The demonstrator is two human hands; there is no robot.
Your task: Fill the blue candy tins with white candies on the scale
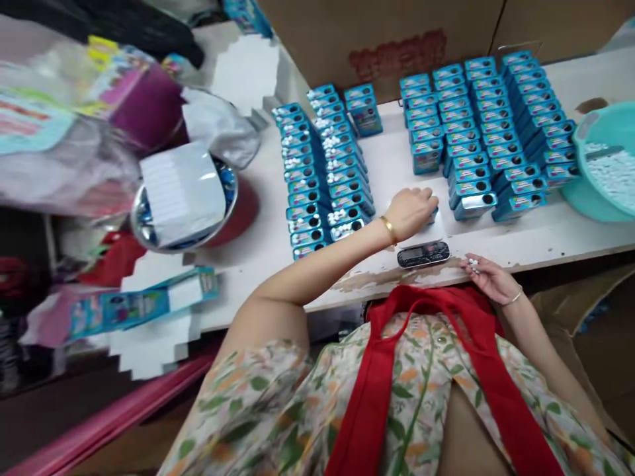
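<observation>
Here, on the far left of the tabletop (520,241), I see a metal bowl (184,198) with a white sheet of paper (181,192) lying across it, and nearer, a flat blue carton (143,305) on its side. To the right of the bowl stand two rows of small blue tins (325,168); many in the right-hand row show white pellets in their open tops.

My left hand (411,211) reaches out over the middle of the tabletop, its fingers curled down and closed over a single blue tin (433,215), of which only a sliver shows at the right edge of the hand. Just near of that hand lies a small digital scale (423,254), close to the tabletop's worn near edge.

My right hand (489,277) rests at that near edge, palm up, fingers loosely bent around a few white pellets (473,266) held at the fingertips.

Farther right and far, a larger block of blue tins (489,129) stands in four rows, each with a dark round hole. At the far right edge sits a teal basin (608,162) holding a heap of white pellets.
</observation>
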